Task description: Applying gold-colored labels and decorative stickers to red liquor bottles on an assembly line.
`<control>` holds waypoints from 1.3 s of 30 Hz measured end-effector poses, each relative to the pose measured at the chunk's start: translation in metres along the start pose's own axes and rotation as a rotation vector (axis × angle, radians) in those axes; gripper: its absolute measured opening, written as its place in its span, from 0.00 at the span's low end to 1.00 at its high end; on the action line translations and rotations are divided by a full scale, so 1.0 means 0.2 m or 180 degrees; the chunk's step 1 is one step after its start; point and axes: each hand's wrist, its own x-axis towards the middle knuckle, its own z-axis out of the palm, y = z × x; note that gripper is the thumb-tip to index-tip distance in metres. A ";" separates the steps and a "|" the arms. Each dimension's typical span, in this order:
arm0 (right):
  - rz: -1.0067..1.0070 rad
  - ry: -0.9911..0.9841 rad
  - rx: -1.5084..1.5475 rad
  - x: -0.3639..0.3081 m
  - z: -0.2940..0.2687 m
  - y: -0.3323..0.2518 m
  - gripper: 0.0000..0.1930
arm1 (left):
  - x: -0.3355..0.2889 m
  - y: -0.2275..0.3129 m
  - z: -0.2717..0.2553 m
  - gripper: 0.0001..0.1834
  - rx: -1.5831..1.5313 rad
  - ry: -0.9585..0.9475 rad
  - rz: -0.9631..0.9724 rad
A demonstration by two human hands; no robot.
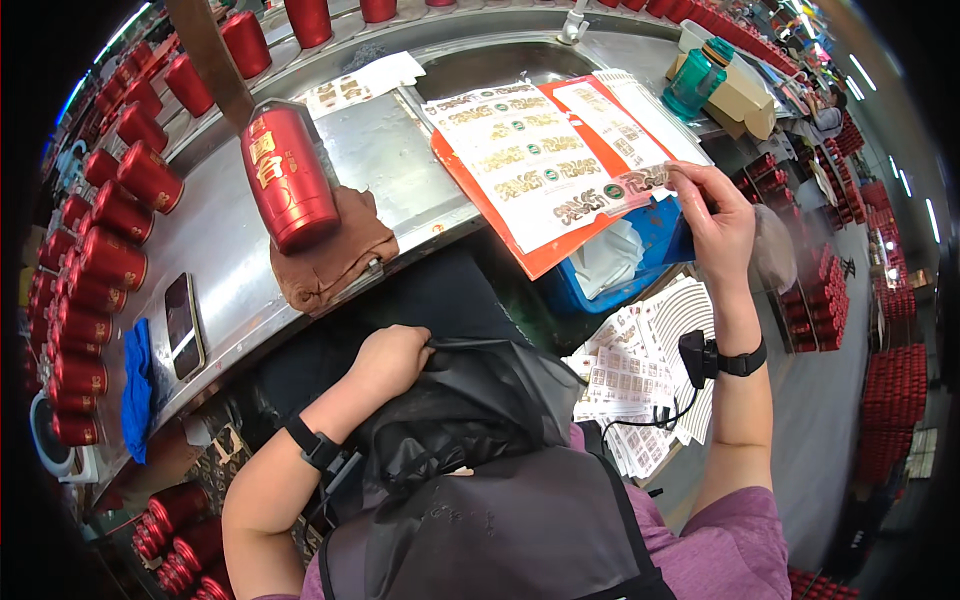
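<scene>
My right hand (725,215) pinches the corner of a clear decal strip (632,187) with dark ornate patterns and a green round mark. That strip lies along the near edge of a white sheet of decals (520,160), on an orange-red board (538,258). Low at the counter's edge, my left hand (393,360) is closed, its fingers curled on a fold of my black apron (490,385). A shiny red tumbler (290,190) with gold characters lies tilted on a folded brown cloth (345,250), away from both hands.
Rows of red tumblers (115,255) line the left and far side. A phone (183,325) and blue cloth (136,390) lie left. A blue bin (655,250) sits under the board, beside fanned decal sheets (635,375). A green bottle (697,78) stands far right, near a sink (500,68).
</scene>
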 end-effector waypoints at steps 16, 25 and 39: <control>0.0424 0.0025 0.0252 0.08 0.04 -0.01 0.10 | -0.16 -0.20 0.04 0.13 -0.1389 0.1219 -0.0359; 0.0364 -0.0076 0.0059 0.46 0.09 0.09 0.09 | -0.06 -0.67 0.21 0.26 -0.1601 -0.1940 -0.0101; 0.0385 -0.0332 0.0620 0.77 0.16 0.41 0.07 | -0.07 -0.86 0.44 0.30 -0.1052 -0.2444 -0.0735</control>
